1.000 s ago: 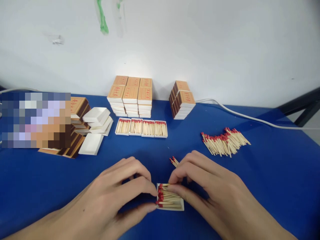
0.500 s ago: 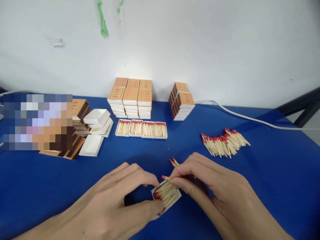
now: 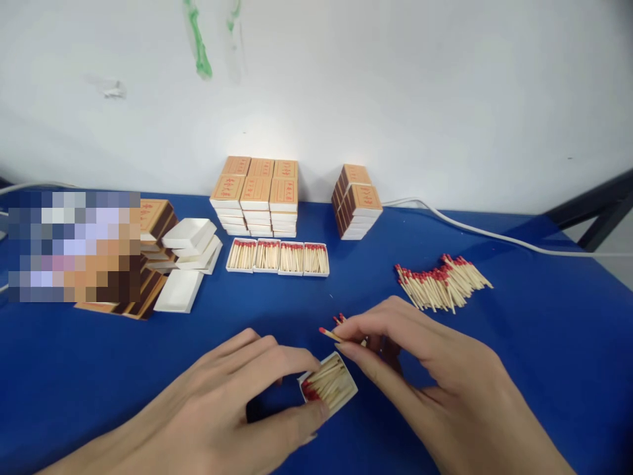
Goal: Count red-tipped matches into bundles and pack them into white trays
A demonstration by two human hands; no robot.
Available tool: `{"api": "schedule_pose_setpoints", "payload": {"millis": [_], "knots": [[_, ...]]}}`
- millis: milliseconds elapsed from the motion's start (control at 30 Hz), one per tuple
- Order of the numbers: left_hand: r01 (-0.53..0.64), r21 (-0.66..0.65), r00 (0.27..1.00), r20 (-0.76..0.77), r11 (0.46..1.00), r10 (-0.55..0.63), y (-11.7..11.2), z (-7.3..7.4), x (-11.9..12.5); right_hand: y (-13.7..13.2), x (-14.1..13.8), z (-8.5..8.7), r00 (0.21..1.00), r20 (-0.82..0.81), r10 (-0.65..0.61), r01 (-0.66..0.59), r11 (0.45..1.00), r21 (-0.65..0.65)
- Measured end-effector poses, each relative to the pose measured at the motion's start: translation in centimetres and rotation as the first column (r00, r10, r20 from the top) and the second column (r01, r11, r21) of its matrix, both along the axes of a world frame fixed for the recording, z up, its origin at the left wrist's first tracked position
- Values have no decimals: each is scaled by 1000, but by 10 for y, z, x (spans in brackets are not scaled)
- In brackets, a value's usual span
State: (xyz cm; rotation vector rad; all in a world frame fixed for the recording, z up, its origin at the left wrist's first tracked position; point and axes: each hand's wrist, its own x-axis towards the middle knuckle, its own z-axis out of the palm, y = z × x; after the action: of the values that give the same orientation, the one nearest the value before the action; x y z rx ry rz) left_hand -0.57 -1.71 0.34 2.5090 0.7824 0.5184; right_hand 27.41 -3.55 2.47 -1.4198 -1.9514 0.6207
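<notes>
My left hand (image 3: 237, 396) steadies a small white matchbox tray (image 3: 347, 402) between thumb and forefinger. Red-headed matches (image 3: 332, 381) lie in the tray, heads toward the left hand; the fingers cover part of its left side. Just above the tray's upper right corner, my right hand (image 3: 425, 363) pinches a single match (image 3: 328, 333) between thumb and forefinger, its red head pointing left. A few more matches (image 3: 339, 319) show behind those fingers; how they are held is hidden.
Beyond the hands stands a row of filled trays (image 3: 278, 257), with stacked matchboxes (image 3: 260, 191) behind. Another matchbox stack (image 3: 357, 201) is right of them. Loose matches (image 3: 442, 284) lie at right. White trays (image 3: 179, 290) and box sleeves (image 3: 153, 218) sit left, beside a blurred patch. A cable (image 3: 484, 236) runs behind.
My right hand has lifted slightly, raising the pinched match up and away from the tray. My left hand stays on the tray, its forefinger a little further over the rim.
</notes>
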Motion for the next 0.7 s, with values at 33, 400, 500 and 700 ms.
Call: {"api": "schedule_pose_setpoints", "payload": {"millis": [33,400,500,700], "knots": [[8,21,1000,-3,1000,-8,-1,-1,-1,0,0,-1,1000,12,-10,10,1000,17],[-74,-198,997,-2,977,75,-2,-7,0,0,1,-1,998,25,-65,64,997,33],[-91,-251,995,3,964,95,2,-2,2,-1,-1,-1,997,13,-70,70,997,30],[59,-78,998,-7,995,-60,6,4,-3,3,-2,0,999,3,-47,46,998,30]]}}
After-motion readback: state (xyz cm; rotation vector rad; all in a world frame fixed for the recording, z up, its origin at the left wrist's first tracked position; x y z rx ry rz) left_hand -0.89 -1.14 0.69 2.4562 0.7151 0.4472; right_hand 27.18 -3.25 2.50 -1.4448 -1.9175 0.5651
